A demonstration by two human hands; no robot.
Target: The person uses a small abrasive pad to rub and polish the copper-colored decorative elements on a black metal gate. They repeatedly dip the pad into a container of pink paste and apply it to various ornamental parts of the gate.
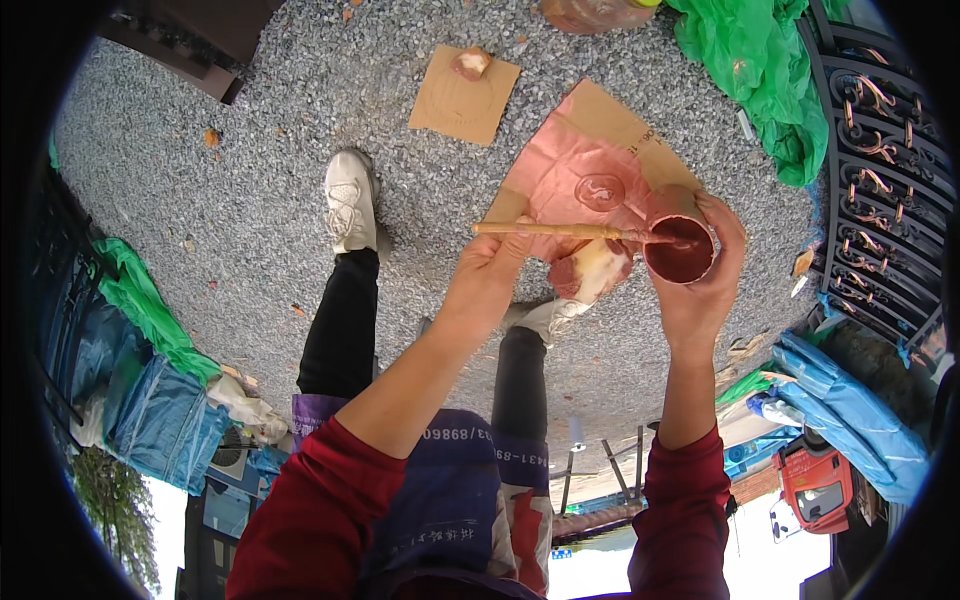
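My left hand pinches the wooden handle of a thin paintbrush between thumb and fingers. The brush lies almost level, and its bristle end reaches into a cup that is coated inside with reddish-brown paint. Fingers of my right hand wrap the cup from the right and tilt its mouth toward me. Beneath them on the gravel is a cardboard sheet covered largely in pinkish-red paint, with a round ring mark. A pale yellowish lump with red-brown stains, perhaps foam, sits at its near edge.
A smaller cardboard piece with a stained lump lies farther off. A tub stands at the far edge beside green plastic sheeting. Black ornamental metal railings line the right. My shoe rests on gravel.
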